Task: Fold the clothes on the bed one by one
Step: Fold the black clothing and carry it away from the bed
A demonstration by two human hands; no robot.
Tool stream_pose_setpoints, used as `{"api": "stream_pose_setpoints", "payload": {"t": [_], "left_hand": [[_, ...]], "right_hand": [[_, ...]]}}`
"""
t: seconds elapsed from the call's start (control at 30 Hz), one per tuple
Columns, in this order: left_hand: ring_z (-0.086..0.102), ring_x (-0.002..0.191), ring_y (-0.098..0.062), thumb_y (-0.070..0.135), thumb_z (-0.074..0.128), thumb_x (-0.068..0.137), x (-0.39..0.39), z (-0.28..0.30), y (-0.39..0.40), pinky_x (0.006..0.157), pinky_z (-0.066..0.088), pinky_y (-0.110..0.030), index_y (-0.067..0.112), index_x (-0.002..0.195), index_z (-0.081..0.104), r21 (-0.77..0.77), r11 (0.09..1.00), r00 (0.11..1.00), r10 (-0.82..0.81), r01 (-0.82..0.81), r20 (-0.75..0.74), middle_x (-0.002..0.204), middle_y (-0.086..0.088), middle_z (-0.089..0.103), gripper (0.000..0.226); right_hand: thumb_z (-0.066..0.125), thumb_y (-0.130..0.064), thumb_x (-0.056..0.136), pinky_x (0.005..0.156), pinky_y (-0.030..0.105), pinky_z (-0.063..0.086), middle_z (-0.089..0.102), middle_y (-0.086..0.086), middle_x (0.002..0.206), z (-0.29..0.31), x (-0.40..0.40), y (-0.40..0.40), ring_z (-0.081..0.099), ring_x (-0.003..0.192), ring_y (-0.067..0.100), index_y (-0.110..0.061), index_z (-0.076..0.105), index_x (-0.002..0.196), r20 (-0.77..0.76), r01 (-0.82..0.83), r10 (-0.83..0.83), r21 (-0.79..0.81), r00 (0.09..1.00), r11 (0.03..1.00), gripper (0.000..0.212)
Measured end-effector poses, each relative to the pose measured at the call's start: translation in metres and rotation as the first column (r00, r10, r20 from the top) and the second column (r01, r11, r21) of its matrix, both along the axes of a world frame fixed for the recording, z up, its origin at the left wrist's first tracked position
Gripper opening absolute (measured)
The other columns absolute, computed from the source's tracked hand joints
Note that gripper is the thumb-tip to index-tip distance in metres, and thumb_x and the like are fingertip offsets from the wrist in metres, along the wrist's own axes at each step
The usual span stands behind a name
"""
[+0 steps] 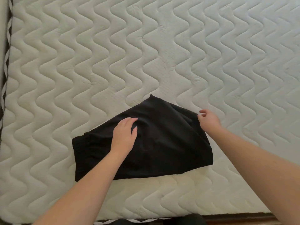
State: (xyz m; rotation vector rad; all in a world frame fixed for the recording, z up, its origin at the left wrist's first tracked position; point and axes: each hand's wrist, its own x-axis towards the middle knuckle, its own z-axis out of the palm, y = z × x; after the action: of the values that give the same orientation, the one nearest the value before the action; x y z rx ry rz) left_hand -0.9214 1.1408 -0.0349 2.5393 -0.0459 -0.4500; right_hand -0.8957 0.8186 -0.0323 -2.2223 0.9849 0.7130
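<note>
- Fingers [129, 121] of the left hand [124, 137] lie together, flat and palm down, pressing the black folded fabric garment [162, 143] at centre frame.
- White quilted mattress with wavy stitching [146, 54] fills the frame; the garment lies on it, lower centre, near the bottom edge.
- Right hand [208, 120], right of centre, has its fingers loosely curled at the garment's right corner; whether they pinch the cloth cannot be told.

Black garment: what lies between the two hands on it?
In the head view, only the black garment itself spans from the left hand, flat on it, to the right hand at its right corner.
</note>
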Motion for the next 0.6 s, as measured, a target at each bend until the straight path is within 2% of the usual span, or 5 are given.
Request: {"api": "stream_pose_setpoints", "payload": {"t": [0.23,0.33,0.43,0.53,0.6], "left_hand": [[0.035,0.140,-0.022,0.030,0.046,0.102,0.064,-0.011,-0.087,0.118,0.025,-0.041,0.019,0.141,0.050,0.089,0.958,0.956,-0.280,0.272,0.088,0.150,-0.005,0.043,0.041],[0.031,0.141,-0.025,0.039,0.039,0.103,0.091,-0.017,-0.106,0.118,0.021,-0.046,0.023,0.141,0.046,0.190,0.958,0.975,-0.220,0.214,0.009,0.152,-0.005,0.037,0.042],[0.047,0.129,-0.026,0.044,0.042,0.101,0.119,-0.022,-0.109,0.110,0.036,-0.048,0.022,0.135,0.051,0.172,0.981,0.979,-0.053,0.087,-0.196,0.140,-0.006,0.051,0.041],[0.059,0.108,-0.026,0.046,0.050,0.097,0.139,-0.026,-0.105,0.097,0.047,-0.046,0.019,0.119,0.058,0.079,0.997,0.952,0.011,0.014,-0.307,0.115,0.000,0.063,0.036],[0.059,0.098,-0.022,0.047,0.052,0.096,0.148,-0.027,-0.099,0.090,0.049,-0.040,0.019,0.114,0.060,0.067,0.997,0.949,-0.012,0.035,-0.316,0.105,0.003,0.063,0.034]], "right_hand": [[0.055,-0.044,0.096,0.085,0.035,0.050,0.063,0.002,0.111,-0.014,-0.013,-0.009,0.059,0.096,0.022,-0.016,0.059,0.127,-0.040,0.089,-0.084,0.130,0.996,0.988,0.042],[0.062,-0.041,0.093,0.086,0.034,0.049,0.063,0.004,0.118,-0.019,-0.007,-0.006,0.059,0.102,0.024,-0.014,0.056,0.131,-0.041,0.169,-0.164,0.194,0.986,0.966,0.047],[0.062,-0.037,0.094,0.095,0.040,0.050,0.065,0.010,0.118,-0.025,-0.002,-0.005,0.060,0.108,0.029,-0.011,0.063,0.123,-0.082,0.265,-0.252,0.253,0.964,0.931,0.039],[0.057,-0.026,0.098,0.101,0.047,0.048,0.066,0.021,0.115,-0.029,0.007,-0.010,0.062,0.110,0.036,-0.001,0.063,0.116,-0.029,0.462,-0.494,0.401,0.869,0.791,0.031],[0.052,-0.020,0.101,0.107,0.043,0.044,0.063,0.021,0.124,-0.031,0.014,-0.014,0.060,0.117,0.033,0.000,0.056,0.128,-0.084,0.586,-0.678,0.588,0.730,0.557,0.034]]}}
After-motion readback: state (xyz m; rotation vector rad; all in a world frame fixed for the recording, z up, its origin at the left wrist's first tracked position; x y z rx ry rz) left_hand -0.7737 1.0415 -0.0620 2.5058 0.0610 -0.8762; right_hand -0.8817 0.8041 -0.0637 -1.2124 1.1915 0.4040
